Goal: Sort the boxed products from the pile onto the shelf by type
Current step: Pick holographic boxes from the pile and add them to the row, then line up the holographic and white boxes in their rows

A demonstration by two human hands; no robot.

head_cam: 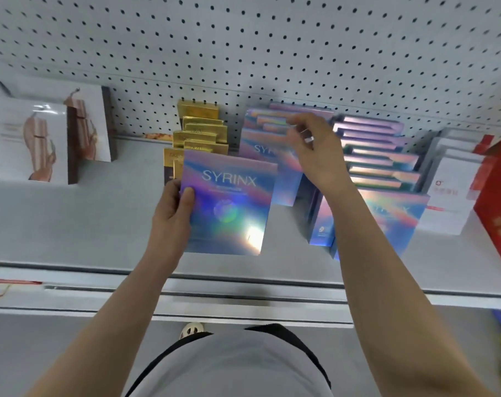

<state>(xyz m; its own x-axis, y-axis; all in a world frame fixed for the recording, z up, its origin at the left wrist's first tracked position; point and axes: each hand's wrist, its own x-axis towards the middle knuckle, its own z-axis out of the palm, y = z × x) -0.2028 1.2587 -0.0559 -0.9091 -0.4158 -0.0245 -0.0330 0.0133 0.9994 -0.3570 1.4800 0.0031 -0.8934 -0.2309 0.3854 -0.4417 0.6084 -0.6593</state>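
A: What does the left hand [172, 209] hold?
B: It grips a holographic SYRINX box [229, 204] by its left edge, thumb on the front face, above the white shelf [86, 219] and in front of the gold boxes [199, 130].

A: And the right hand [315, 150]?
B: Its fingers curl over the top of the row of upright SYRINX boxes [260, 138] at the pegboard [243, 38]. A second holographic row [378, 153] stands to the right, beside white boxes [453, 190].
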